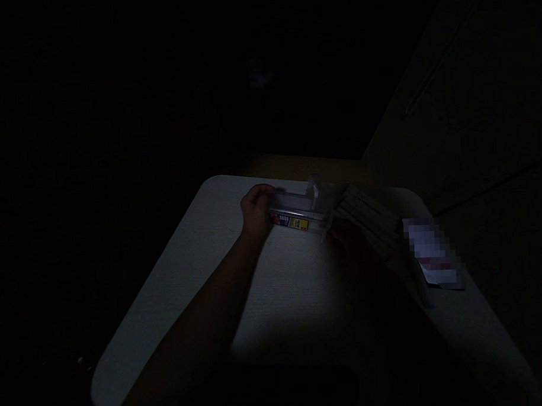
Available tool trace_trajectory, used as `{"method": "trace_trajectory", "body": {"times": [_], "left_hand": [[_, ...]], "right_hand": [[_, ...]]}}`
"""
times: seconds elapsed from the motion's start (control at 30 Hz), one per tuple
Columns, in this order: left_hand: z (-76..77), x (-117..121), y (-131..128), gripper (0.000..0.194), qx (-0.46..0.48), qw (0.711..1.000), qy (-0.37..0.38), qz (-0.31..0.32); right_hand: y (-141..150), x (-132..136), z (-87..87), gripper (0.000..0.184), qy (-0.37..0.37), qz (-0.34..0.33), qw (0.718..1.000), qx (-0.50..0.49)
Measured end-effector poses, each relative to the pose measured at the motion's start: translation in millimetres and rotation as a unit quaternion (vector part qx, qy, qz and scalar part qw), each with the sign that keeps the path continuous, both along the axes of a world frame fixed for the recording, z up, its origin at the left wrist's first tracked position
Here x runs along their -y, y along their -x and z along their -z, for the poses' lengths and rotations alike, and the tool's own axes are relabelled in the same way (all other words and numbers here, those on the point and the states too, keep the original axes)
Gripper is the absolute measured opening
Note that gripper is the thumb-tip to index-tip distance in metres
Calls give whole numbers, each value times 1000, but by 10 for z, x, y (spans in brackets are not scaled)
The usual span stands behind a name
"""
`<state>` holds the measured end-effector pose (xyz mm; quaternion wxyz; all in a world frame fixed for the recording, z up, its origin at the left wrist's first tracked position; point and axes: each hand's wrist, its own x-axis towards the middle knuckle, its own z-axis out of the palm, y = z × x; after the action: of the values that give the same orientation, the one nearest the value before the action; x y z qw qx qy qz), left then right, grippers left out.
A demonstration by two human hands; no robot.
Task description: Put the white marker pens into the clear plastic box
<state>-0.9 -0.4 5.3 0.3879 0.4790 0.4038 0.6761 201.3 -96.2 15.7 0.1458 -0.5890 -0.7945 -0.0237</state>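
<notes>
A clear plastic case [293, 201] with a purple and yellow label along its near side is held above the far part of the table. Its left end is in my left hand [255, 210], with the fingers wrapped round it. Around the right end sits a thin clear plastic bag [316, 195], loose and crumpled. My right hand [347, 236] lies in deep shadow at the bag's lower right edge and looks closed on it, though its fingers show only faintly. What the case contains cannot be made out.
The white table [176, 277] has rounded corners. Right of the hands lies a grey folded stack [371, 217], perhaps cloth or packaging. A bright, blurred-out phone-like rectangle [433, 250] rests near the right edge. A dark cable [492, 186] runs off to the right. The surroundings are nearly black.
</notes>
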Motion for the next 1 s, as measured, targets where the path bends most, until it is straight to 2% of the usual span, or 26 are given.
{"method": "trace_trajectory", "body": {"times": [0.17,0.43,0.7,1.0], "left_hand": [[-45,31,-15,14,16,1000,4,12],[51,-36,9,15,11,1000,-6,15],[31,-23,0,15,12,1000,4,22],[4,-2,-11,14,11,1000,0,13]], "right_hand": [[0,39,-92,29,22,-36,999,-6],[23,31,-77,29,19,18,1000,-11],[-156,-4,-70,30,3,51,998,-21],[-17,61,-116,29,28,14,1000,0]]}}
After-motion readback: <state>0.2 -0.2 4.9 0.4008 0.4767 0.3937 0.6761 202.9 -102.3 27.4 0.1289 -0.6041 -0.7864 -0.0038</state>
